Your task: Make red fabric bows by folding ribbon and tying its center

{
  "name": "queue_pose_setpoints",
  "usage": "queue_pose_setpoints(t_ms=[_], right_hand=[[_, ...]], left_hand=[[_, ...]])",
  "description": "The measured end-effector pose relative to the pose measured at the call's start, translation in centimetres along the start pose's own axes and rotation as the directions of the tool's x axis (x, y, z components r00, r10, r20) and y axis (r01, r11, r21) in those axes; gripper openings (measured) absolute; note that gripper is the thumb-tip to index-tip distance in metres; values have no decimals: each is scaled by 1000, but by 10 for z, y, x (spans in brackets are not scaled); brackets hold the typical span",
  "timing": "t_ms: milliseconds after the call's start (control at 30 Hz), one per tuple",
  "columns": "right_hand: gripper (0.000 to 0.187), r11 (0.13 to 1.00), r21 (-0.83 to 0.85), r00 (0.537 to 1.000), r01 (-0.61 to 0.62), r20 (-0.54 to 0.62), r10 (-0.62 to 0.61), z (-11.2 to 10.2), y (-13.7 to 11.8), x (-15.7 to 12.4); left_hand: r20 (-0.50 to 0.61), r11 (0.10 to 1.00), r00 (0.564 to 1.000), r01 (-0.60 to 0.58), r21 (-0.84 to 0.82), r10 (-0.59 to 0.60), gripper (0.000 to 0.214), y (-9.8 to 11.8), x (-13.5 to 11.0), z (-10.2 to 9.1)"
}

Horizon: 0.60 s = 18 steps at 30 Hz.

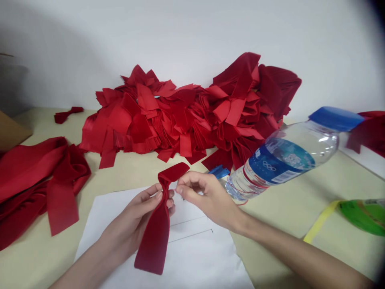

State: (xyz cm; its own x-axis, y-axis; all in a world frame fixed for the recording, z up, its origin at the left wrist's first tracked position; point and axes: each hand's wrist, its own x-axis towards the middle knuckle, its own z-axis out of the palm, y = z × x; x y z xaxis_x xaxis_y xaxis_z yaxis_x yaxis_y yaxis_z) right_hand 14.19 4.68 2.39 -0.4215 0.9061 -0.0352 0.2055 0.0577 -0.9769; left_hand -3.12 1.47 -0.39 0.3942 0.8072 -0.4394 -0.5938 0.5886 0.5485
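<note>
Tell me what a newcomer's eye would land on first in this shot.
The big heap of red ribbon pieces across the back grabs the eye first. Next comes the red velvet ribbon, gathered at its middle in the left hand, with the right hand close beside it, above a white sheet of paper. To the right, a clear water bottle with a blue cap stands out.

From here I read the red velvet ribbon (155, 237) as soft, matt cloth, the heaped ribbons (180, 120) behind it mixing that nap with glossy satin, while the bottle (285, 160) is smooth, clear plastic under a blue plastic cap (337, 119), and the paper sheet (198, 257) lies matt on the smooth bench (279, 216).
</note>
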Motion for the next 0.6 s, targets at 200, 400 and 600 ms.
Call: queue_pose_setpoints(t_ms=[200,400,600], right_hand=[[10,995,98,999,-31,20,29,6,3,0],[14,989,148,993,10,113,-27,11,5,-2],[10,999,47,1000,-1,15,0,14,13,-4]], left_hand=[[88,999,995,-36,-38,39,8,-6,0,1],[121,996,990,63,55,-70,6,-12,0,-4],[-9,931,991,-119,345,130,7,-9,-3,7]])
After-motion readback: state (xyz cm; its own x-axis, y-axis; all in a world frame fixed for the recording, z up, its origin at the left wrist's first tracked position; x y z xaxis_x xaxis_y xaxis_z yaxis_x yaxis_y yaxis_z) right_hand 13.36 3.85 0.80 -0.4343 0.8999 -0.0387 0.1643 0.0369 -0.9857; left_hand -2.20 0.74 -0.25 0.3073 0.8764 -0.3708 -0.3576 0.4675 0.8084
